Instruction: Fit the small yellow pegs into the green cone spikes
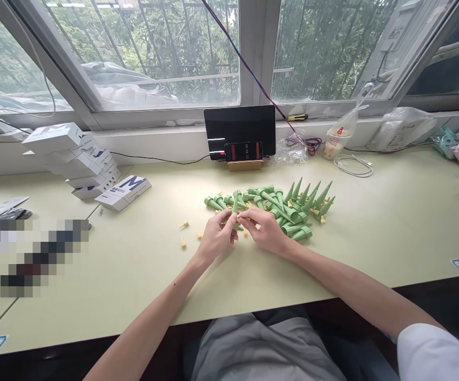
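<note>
My left hand point(217, 233) is closed around a green plastic spike point(235, 203), a hollow cone held upright with its point up. My right hand point(267, 228) pinches at the side of that spike, near its lower part; what sits between its fingertips is too small and covered to make out. Behind and right of my hands lies a heap of green spikes point(288, 214). Several more green spikes point(318, 198) stand point-up at the heap's right, with small yellow pieces at their lower ends. Loose yellow plastic pieces point(183, 243) lie left of my left hand.
A phone showing a timer point(243, 152) leans on a dark tablet point(240, 127) at the back. White boxes point(74, 159) are stacked at the left, with one box point(123, 192) in front. A bagged cup point(335, 142) and a coiled white cable point(352, 166) are back right.
</note>
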